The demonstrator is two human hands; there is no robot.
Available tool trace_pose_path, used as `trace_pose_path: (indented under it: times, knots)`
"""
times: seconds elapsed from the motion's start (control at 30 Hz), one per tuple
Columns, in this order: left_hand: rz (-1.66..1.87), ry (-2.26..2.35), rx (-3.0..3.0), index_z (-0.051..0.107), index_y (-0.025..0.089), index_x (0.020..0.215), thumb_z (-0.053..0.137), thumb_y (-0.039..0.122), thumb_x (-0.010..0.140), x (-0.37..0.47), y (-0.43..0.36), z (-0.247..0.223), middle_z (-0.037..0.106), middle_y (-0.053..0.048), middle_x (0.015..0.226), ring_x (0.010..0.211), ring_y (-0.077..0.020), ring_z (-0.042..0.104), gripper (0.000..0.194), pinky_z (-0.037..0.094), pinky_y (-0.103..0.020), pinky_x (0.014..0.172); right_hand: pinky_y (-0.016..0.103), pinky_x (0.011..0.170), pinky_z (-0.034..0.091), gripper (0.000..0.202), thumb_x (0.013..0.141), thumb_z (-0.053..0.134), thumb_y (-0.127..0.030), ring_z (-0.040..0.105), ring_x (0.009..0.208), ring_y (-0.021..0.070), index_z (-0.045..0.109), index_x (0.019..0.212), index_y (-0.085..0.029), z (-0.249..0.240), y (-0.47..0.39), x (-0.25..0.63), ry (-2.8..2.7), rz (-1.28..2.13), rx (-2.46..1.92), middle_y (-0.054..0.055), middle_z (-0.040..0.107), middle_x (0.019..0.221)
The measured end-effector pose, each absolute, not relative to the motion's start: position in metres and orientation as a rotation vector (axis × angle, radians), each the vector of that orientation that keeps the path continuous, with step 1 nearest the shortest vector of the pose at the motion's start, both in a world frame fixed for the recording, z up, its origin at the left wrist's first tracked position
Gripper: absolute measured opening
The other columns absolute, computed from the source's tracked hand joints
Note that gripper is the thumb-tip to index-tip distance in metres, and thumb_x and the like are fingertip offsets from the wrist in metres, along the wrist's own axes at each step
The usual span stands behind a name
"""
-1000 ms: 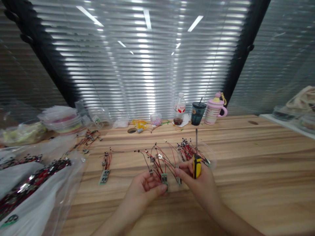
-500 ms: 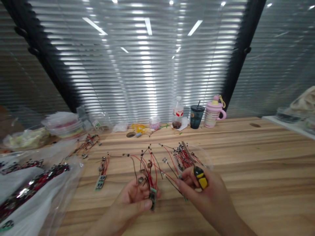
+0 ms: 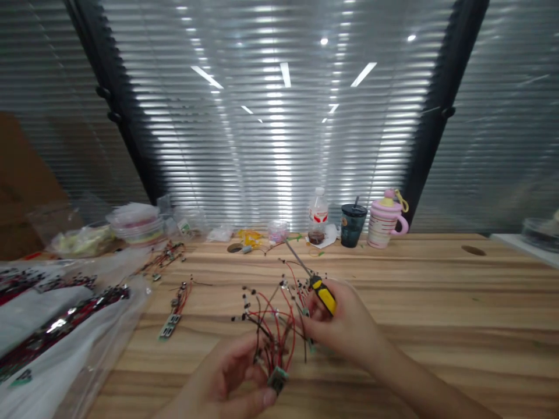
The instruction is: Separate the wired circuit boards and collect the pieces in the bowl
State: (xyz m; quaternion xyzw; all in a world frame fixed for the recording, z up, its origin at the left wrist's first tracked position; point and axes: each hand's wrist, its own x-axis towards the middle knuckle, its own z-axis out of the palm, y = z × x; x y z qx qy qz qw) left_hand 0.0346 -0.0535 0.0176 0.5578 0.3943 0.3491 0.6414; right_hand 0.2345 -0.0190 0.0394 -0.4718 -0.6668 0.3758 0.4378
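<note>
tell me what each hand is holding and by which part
Left hand: a wired circuit board, by its lower end. Right hand: a screwdriver, by its handle, and another board, exact grip hidden.

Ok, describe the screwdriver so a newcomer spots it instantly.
Find the wooden table, then the person's right hand over it. The screwdriver slants up and leftward from that hand. Unlike the wires nearby, it has a yellow and black handle.
</note>
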Motion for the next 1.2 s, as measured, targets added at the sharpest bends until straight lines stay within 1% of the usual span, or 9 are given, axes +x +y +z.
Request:
trace_pose_path:
  times: [0.13, 0.47, 0.6, 0.7, 0.77, 0.87, 1.0, 1.1, 1.2]
  knots:
    - [0.788, 0.942, 1.328, 0.066, 0.027, 0.101, 0.073, 0.031, 0.067, 0.052, -0.047, 0.020, 0.059, -0.001, 0.076, 0.064, -0.0085, 0.051, 0.035, 0.039, -0.017, 0.057, 0.018, 0.042, 0.031, 0.022, 0.060, 0.064, -0.021, 0.037, 0.046, 0.0072, 0.043, 0.064, -0.019, 0.031, -0.014, 0.237, -1.565, 1.088, -1.068, -0.007, 0.042, 0.055]
    - [0.615, 0.787, 1.435, 0.072, 0.020, 0.088, 0.058, 0.040, 0.079, 0.064, -0.050, 0.007, 0.064, -0.003, 0.078, 0.070, -0.0091, 0.052, 0.026, 0.040, -0.016, 0.065, 0.021, 0.049, 0.040, 0.022, 0.057, 0.066, -0.019, 0.049, 0.053, 0.0110, 0.047, 0.070, -0.017, 0.037, -0.010, 0.255, -1.323, 1.225, -1.117, -0.003, 0.054, 0.060]
    - [0.968, 0.773, 1.266, 0.066, 0.019, 0.093, 0.061, 0.036, 0.078, 0.059, -0.038, -0.001, 0.064, -0.002, 0.079, 0.065, -0.0080, 0.053, 0.024, 0.044, -0.018, 0.063, 0.022, 0.047, 0.038, 0.025, 0.060, 0.071, -0.026, 0.047, 0.050, 0.0102, 0.050, 0.070, -0.016, 0.034, -0.001, 0.263, -1.363, 1.072, -1.169, -0.004, 0.050, 0.058]
    - [1.303, 1.010, 1.152, 0.054, 0.018, 0.105, 0.062, 0.040, 0.074, 0.053, -0.016, -0.005, 0.064, -0.004, 0.085, 0.072, -0.0109, 0.057, 0.038, 0.047, -0.020, 0.062, 0.023, 0.050, 0.040, 0.026, 0.063, 0.072, -0.030, 0.052, 0.055, 0.0123, 0.053, 0.073, -0.015, 0.038, 0.006, 0.275, -1.371, 0.911, -1.191, -0.002, 0.052, 0.061]
    - [1.256, 1.294, 1.303, 0.047, 0.015, 0.104, 0.060, 0.042, 0.073, 0.047, 0.001, -0.011, 0.063, -0.003, 0.075, 0.068, -0.0135, 0.059, 0.044, 0.048, -0.022, 0.057, 0.026, 0.055, 0.045, 0.029, 0.063, 0.073, -0.032, 0.058, 0.063, 0.0155, 0.052, 0.075, -0.015, 0.043, 0.008, 0.280, -1.290, 1.003, -1.128, 0.001, 0.057, 0.069]
    - [1.081, 1.552, 1.488, 0.039, 0.016, 0.098, 0.058, 0.037, 0.070, 0.035, 0.017, -0.022, 0.058, 0.002, 0.060, 0.056, -0.0160, 0.059, 0.040, 0.048, -0.025, 0.052, 0.027, 0.061, 0.047, 0.037, 0.062, 0.075, -0.032, 0.062, 0.073, 0.0176, 0.043, 0.067, -0.017, 0.048, 0.007, 0.283, -1.145, 1.193, -0.989, 0.002, 0.059, 0.077]
    - [0.890, 1.795, 1.725, 0.045, 0.018, 0.081, 0.060, 0.028, 0.068, 0.023, 0.013, -0.024, 0.052, 0.002, 0.048, 0.046, -0.0198, 0.055, 0.023, 0.040, -0.026, 0.046, 0.022, 0.057, 0.044, 0.048, 0.058, 0.079, -0.026, 0.059, 0.072, 0.0139, 0.031, 0.059, -0.017, 0.045, 0.007, 0.278, -1.043, 1.251, -0.885, -0.001, 0.057, 0.073]
    - [0.650, 1.996, 2.236, 0.053, 0.016, 0.083, 0.052, 0.028, 0.078, 0.028, -0.004, -0.014, 0.063, -0.008, 0.069, 0.067, -0.0274, 0.064, 0.013, 0.048, -0.036, 0.057, 0.021, 0.056, 0.041, 0.048, 0.060, 0.078, -0.021, 0.052, 0.061, 0.0089, 0.030, 0.056, -0.017, 0.038, 0.004, 0.268, -1.056, 1.217, -0.819, -0.002, 0.056, 0.064]
    - [1.089, 1.444, 2.674, 0.054, 0.018, 0.097, 0.053, 0.025, 0.083, 0.042, -0.024, -0.009, 0.065, -0.007, 0.087, 0.081, -0.0177, 0.064, 0.016, 0.053, -0.028, 0.070, 0.019, 0.051, 0.037, 0.047, 0.063, 0.076, -0.018, 0.047, 0.054, 0.0064, 0.029, 0.055, -0.017, 0.029, -0.007, 0.251, -1.021, 1.261, -0.761, -0.002, 0.057, 0.063]
